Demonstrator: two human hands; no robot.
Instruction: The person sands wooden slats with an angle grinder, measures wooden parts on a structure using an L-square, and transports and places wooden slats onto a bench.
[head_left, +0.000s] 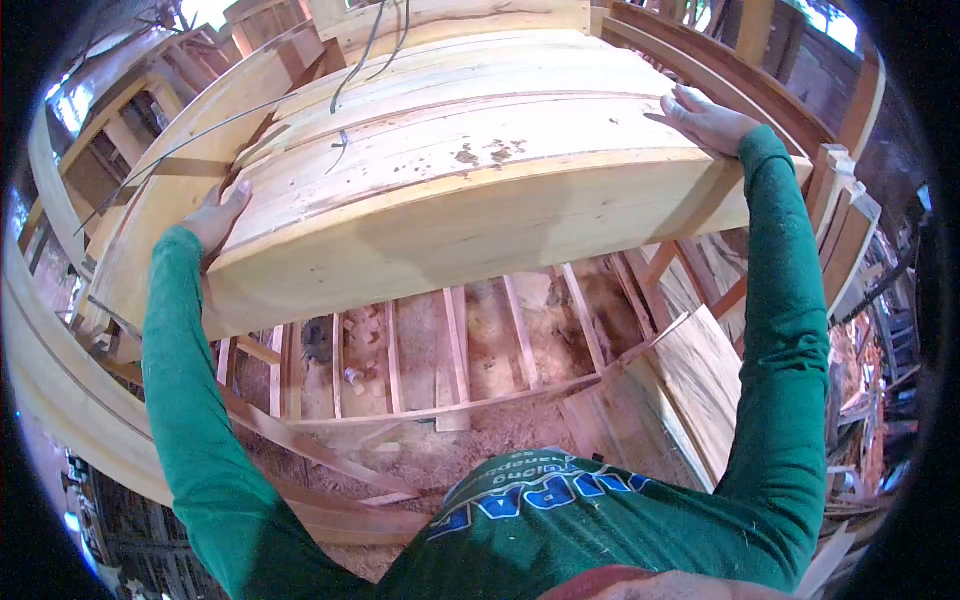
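Note:
A broad panel of pale planks [420, 135] lies in front of me, with a deep plain board [480, 235] along its near edge. My left hand [215, 218] touches the panel's left corner, thumb spread on top and the other fingers partly hidden. At the right end, my right hand [708, 120] rests on the top surface, fingers stretched out and apart. Dirt marks [490, 153] dot the middle of the planks. A thin dark cord [360, 60] hangs over the far part.
Below the panel is a slatted wooden frame [455, 340] over a dusty floor. Flat boards [690, 375] lean at the lower right. Curved timber [75, 370] runs along the left, and stacked wood pieces [840, 205] stand at the right.

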